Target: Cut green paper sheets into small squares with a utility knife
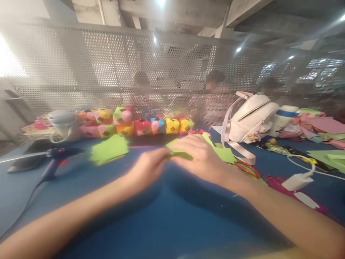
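My left hand (151, 162) and right hand (196, 149) pinch a green paper (184, 155) over the tabletop (161, 230), seemingly part-folded; paper balls (172, 126) look finished, while stacked green sheets (109, 149) look unfolded.

The left hand (152, 165) and the right hand (194, 153) meet over the blue bench (172, 223), their fingers on a green paper piece (183, 154). A stack of green paper (110, 149) lies to the left of the hands, with a glue gun (55, 162) farther left. Behind them, multicoloured paper balls (124, 122) line the bench before a perforated metal screen (107, 64). To the right are a pale pink backpack (252, 117), red-handled scissors (248, 169), a white charger (298, 181) and a heap of coloured paper (320, 127).
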Tool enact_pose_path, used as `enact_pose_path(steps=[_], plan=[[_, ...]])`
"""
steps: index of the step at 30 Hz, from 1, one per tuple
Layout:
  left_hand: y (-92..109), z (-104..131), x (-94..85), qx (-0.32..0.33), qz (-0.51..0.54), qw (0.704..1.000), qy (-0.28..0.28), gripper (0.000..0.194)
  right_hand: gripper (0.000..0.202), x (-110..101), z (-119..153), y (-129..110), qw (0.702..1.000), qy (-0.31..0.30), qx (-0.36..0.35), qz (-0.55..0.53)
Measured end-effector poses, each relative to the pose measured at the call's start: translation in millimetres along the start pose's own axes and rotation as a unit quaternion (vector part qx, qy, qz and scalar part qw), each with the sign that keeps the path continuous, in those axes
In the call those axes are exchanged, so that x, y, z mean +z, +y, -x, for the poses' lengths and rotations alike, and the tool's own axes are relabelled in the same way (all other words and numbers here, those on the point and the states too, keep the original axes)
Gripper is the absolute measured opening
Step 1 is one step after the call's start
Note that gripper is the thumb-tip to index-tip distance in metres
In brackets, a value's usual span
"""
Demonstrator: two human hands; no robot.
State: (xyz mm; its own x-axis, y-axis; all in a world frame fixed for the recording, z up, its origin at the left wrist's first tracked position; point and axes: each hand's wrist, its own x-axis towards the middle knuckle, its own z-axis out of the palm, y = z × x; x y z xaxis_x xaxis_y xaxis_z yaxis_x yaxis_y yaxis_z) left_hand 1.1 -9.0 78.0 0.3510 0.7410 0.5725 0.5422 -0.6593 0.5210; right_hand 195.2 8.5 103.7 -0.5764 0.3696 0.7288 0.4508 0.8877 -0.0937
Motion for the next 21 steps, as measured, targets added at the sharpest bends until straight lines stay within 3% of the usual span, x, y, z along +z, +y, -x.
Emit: enact_pose_path(steps=[4,8,11,16,21], plan=[[0,1,0.8,0.003,-0.011,1.000,0.001,0.024,0.020,11,3,2,1.000,0.004,0.017,-0.005],[1,-1,0.2,-0.034,-0.003,0.999,-0.005,0.020,0.019,13,9,0,0.999,0.030,0.034,-0.027],[-4,-4,0.6,-0.073,0.034,0.996,-0.033,0.018,0.017,14,14,2,0.991,0.043,0.100,-0.076],[-16,-10,1.5,-0.174,0.084,0.975,-0.107,0.026,0.019,23,20,15,0.924,0.057,0.298,-0.231],[-23,-17,-6.1,-0.238,0.082,0.952,-0.173,0.028,0.022,35,21,25,0.848,0.019,0.408,-0.339]])
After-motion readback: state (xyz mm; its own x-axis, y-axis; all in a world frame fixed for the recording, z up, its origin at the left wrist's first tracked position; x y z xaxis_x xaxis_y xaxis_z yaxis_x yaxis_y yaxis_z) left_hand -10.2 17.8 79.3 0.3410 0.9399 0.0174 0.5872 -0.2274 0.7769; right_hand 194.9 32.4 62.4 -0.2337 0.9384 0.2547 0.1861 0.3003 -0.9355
